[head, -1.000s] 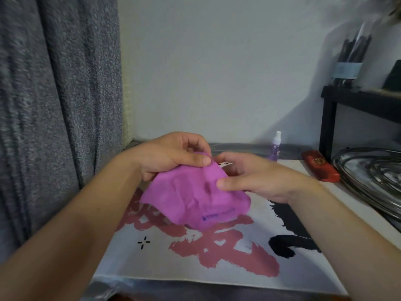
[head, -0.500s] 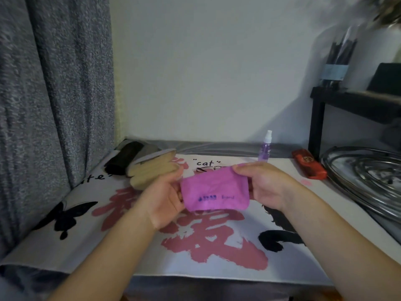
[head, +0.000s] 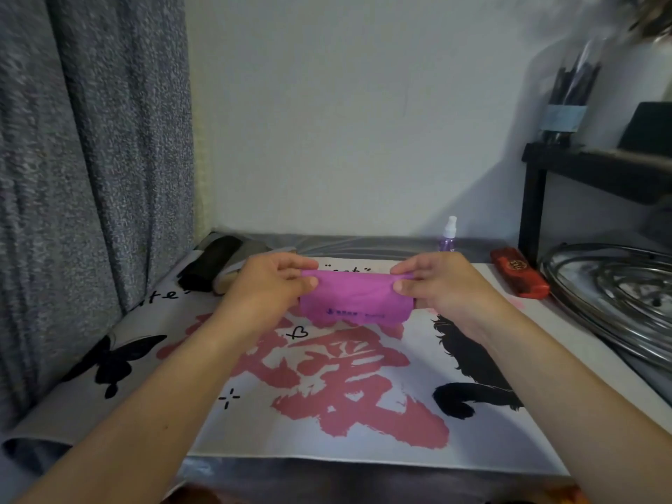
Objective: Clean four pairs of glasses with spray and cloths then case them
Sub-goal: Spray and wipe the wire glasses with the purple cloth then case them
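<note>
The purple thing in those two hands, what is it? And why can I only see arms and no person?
The camera sits on the person's head and looks down, so you only see their arms. The left hand and the right hand each pinch one end of a purple cloth for wiping glasses, holding it above the mat with the big red letter. At the back stands a small spray bottle. A red case lies to the right, and a few more cases lie to the left.
</note>
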The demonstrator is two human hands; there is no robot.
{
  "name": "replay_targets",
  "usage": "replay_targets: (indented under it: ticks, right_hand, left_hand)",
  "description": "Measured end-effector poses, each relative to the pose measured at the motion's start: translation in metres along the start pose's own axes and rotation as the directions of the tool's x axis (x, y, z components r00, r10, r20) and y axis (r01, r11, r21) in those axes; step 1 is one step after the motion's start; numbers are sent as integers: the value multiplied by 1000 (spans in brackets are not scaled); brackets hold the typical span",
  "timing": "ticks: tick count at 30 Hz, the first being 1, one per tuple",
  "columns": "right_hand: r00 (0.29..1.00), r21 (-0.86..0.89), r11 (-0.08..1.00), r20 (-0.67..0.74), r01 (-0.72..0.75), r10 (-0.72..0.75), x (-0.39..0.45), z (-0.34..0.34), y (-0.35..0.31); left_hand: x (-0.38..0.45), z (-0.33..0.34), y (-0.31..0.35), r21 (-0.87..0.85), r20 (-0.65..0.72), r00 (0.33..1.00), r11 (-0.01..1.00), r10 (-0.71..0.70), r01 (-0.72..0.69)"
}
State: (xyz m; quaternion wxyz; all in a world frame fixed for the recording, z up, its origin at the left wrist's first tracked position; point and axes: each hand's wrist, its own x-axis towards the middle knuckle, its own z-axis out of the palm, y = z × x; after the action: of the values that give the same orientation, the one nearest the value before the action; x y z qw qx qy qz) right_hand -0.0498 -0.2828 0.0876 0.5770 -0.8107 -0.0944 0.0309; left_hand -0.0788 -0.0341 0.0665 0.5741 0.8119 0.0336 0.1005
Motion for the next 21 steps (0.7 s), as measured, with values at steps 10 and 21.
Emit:
replay_targets:
  ticks: [10, 21]
  right_hand:
    - [976, 182, 978, 208, -102, 63, -2, -18, -5]
    - [940, 283, 955, 342, -90, -13, -9, -16, -3]
  left_hand:
    - [-11, -21, 24, -73, 106, 992, 995, -66, 74]
    - [-21, -18, 21, -313, 352, 935, 935, -45, 163]
